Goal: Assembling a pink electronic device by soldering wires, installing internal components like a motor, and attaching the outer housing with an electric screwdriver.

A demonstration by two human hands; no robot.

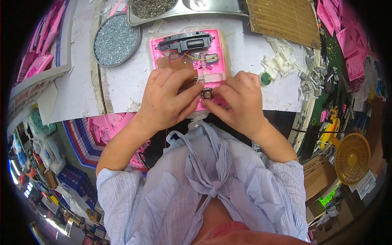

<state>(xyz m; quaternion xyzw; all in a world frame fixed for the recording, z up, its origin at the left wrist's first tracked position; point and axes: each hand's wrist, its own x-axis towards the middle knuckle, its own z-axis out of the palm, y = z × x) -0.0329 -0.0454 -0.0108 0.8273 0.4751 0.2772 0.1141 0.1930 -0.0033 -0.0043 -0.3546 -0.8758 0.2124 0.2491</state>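
The white worktop [124,90] is the largest thing, and it carries all the others. At the middle of its near edge lies the open pink casing [220,45], whose long axis runs from the near edge toward the far edge. A brown cardboard sheet [281,22] lies by the far edge, to the right side, and a round dish [110,64] of small metal pieces stands toward the far left corner. The left hand [169,96] and the right hand [239,98] come over the near edge and meet above the lower part of the casing. A dark long module [185,41] lies across its far end. The smallest is the round metal part [207,94], in the near end of the casing: it is to the right of the left grip and to the left of the right grip, about equally near to both. Being round, it shows no long axis. The left fingertips are close together; the right thumb and finger stand a little apart beside the part. Whether either grip is clamped on something, I cannot tell.
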